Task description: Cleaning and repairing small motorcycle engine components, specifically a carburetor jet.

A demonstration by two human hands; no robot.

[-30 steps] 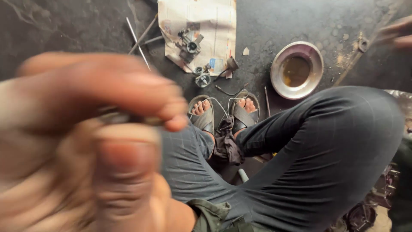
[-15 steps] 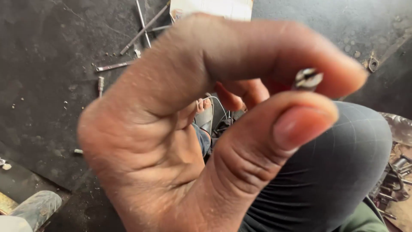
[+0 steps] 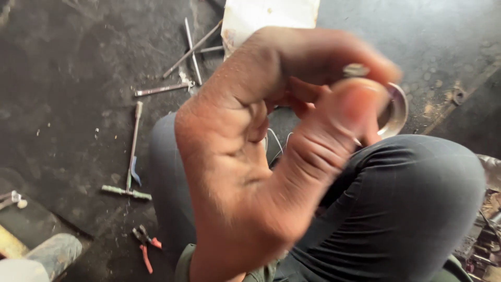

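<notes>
— From the head camera, what fills the middle?

— One raised hand, close to the lens and blurred. I cannot tell for certain whether it is the left or the right; the other hand is out of view.

— And the fingers?

— Curled in, thumb pressed up toward the forefinger, closed in a pinch on a small metal piece. The piece sits right at the fingertips, at the top right of the hand, above the thumb pad.

— Its long axis?

— Too blurred and too covered to say. Only a small greyish end shows between the fingers.

— What lies around?

— Dark trousers over bent knees below. On the dark floor to the left, a T-handled tool, thin metal rods, red-handled pliers. A metal bowl peeks out just behind the thumb, mostly hidden. A pale sheet is cut off at the top edge.
</notes>
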